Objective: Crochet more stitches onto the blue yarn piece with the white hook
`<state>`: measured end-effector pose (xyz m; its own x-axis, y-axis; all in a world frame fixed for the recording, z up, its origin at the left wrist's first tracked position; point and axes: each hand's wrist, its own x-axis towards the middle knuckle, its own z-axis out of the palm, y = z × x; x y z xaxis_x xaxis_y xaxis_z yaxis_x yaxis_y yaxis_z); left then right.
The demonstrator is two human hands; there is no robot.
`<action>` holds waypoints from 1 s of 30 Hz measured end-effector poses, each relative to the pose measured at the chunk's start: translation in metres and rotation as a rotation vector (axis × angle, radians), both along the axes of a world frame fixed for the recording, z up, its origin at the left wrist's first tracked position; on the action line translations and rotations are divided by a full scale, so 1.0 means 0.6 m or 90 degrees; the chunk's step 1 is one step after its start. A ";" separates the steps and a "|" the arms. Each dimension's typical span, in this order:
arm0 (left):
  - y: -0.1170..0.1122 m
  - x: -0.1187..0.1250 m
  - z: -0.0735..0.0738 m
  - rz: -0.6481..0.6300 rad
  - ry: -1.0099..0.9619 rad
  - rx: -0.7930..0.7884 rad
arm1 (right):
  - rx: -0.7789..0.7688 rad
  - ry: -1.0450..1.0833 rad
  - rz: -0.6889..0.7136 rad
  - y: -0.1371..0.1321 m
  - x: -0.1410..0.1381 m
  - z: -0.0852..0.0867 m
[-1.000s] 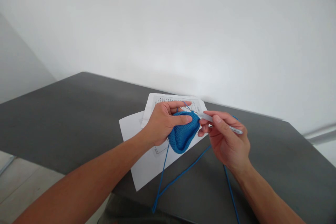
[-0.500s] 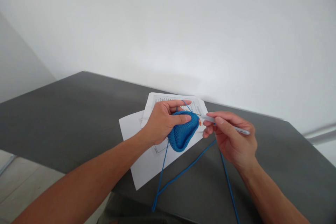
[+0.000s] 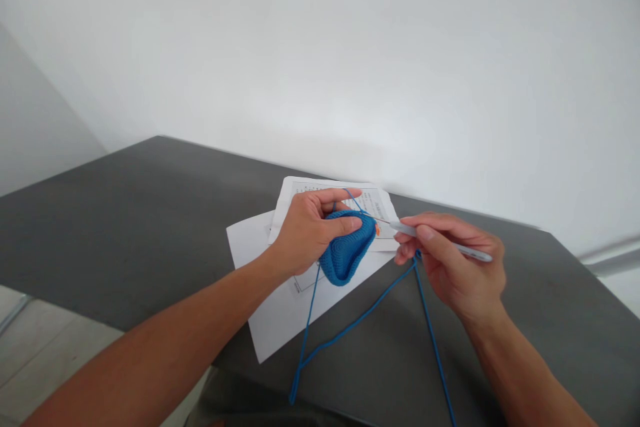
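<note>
My left hand is closed round a small blue crocheted piece, thumb pressed on top, with blue yarn looped over the index finger. A tiny orange marker shows at the piece's right edge. My right hand pinches a grey crochet hook like a pen, its thin metal tip pointing left at the edge of the crocheted piece. Blue yarn runs from the work down across the table and off the near edge, and another strand passes under my right hand.
Two white printed sheets of paper lie overlapped on the dark grey table beneath my hands. A plain white wall rises behind the table. The table's near edge runs at lower left, with pale floor beyond it.
My right hand has drawn the hook to the right, away from the crocheted piece, uncovering the orange marker. My left hand and the piece have stayed nearly still.
</note>
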<state>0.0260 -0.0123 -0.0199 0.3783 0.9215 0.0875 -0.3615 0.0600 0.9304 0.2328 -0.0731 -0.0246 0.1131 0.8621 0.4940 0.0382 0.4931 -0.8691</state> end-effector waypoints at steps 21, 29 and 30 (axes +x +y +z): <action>-0.007 0.002 0.006 0.122 0.211 0.199 | 0.060 -0.082 -0.058 -0.005 -0.014 -0.005; -0.009 0.001 0.005 0.120 0.210 0.200 | 0.036 -0.025 -0.047 -0.004 -0.017 -0.008; -0.009 0.001 0.004 0.116 0.204 0.195 | 0.031 -0.013 -0.043 -0.004 -0.018 -0.008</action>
